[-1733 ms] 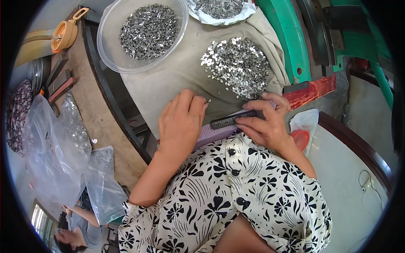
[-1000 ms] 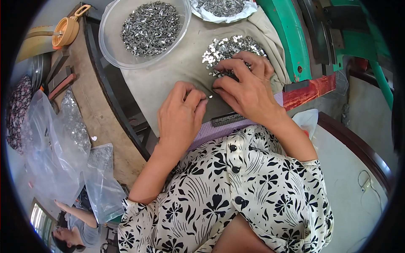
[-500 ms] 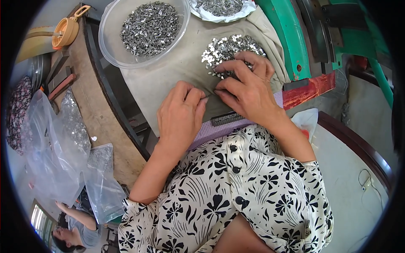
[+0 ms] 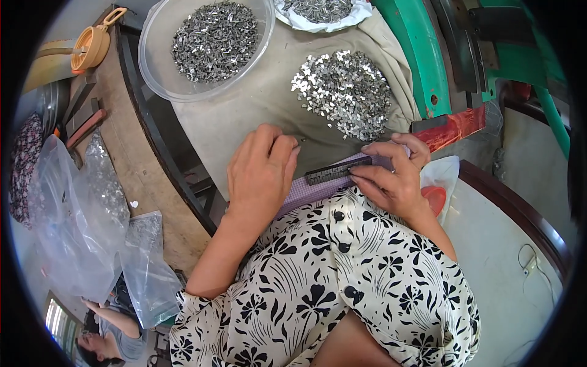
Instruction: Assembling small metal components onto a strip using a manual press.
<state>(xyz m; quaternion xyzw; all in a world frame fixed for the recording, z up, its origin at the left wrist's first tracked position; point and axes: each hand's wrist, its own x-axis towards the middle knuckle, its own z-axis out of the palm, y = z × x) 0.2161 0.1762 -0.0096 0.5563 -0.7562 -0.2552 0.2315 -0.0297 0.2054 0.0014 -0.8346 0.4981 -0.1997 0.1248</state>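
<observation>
Head view: person's left hand [image 4: 263, 168] is over the beige cloth [image 4: 269, 92], fingers curled and pressed together, thumb in against the forefinger; whether a piece is pinched there, cannot tell. Right hand [image 4: 396, 177] is at the right end of a narrow dark-grey slotted bar [image 4: 327, 175], thumb and nearest fingertips touching or right over it, outer fingers bent and slightly spread; cannot tell if a small piece sits between the tips. Bar lies at a slant on a lilac checked cloth [image 4: 312, 190], just in front of the black-and-white floral shirt [image 4: 318, 263]. Beyond the right hand, a loose heap of small flat silvery metal pieces [image 4: 342, 95] lies on the beige cloth. Round translucent plastic tub [image 4: 158, 58], upper left, holds a pile of small grey metal parts [image 4: 214, 43]. Green metal frame [image 4: 422, 67] stands at right. Clear plastic bags [image 4: 79, 226] are at left, beside a brown wooden bench [image 4: 137, 147]. Co-worker in grey top [image 4: 125, 342], lower left, one arm raised.
</observation>
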